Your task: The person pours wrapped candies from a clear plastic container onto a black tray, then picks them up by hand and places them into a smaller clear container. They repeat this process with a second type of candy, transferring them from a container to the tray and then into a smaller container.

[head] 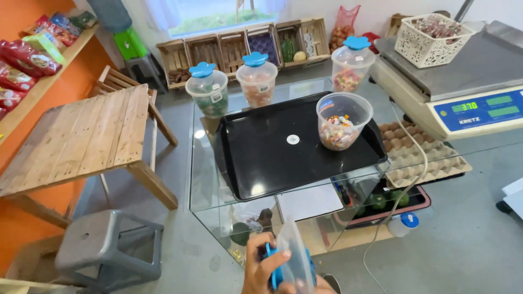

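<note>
A blue lid point(274, 268) and a clear bag point(298, 260) are gripped together in the left hand point(260, 269) at the bottom edge, below the glass counter point(202, 163); the right hand point(313, 286) is barely seen, and its grip cannot be told. Filling the bag appears to be in hand; the open tub point(343, 121) of sweets on the black tray point(256, 158) must be reached next, well apart from the hands.

We count three lidded jars point(207, 87) with blue flower-shaped lids and one open tub point(343, 120) of sweets. We also see one black tray point(272, 155), one white basket point(433, 39) and one scale point(463, 81).
</note>
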